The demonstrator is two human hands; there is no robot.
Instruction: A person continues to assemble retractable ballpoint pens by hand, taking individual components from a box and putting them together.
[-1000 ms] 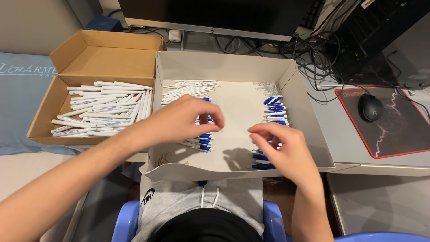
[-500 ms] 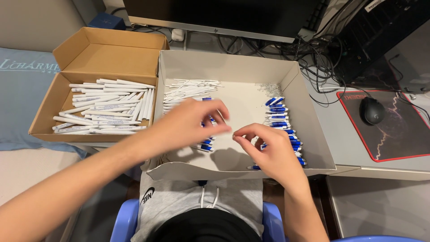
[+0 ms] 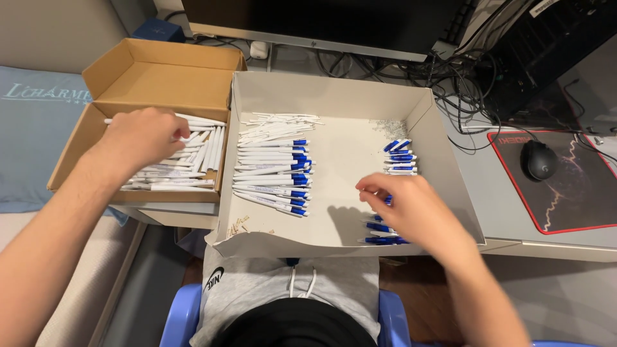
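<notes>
Now the left hand (image 3: 143, 137) has swung to nine o'clock, fingers curled over white plastic pen barrels (image 3: 186, 168) in the brown cardboard box (image 3: 154, 77), its grip unclear; the right hand (image 3: 411, 209) hovers loosely open above blue pen caps (image 3: 400, 154).

The brown cardboard box (image 3: 157, 77) holds all-white pen barrels (image 3: 186, 164), the white tray (image 3: 334, 96) holds white pens with blue ends (image 3: 273, 170) and loose blue caps (image 3: 400, 154), and the black mouse (image 3: 538, 159) sits on a black, red-edged mat (image 3: 578, 193) bearing a pale lightning pattern.
</notes>
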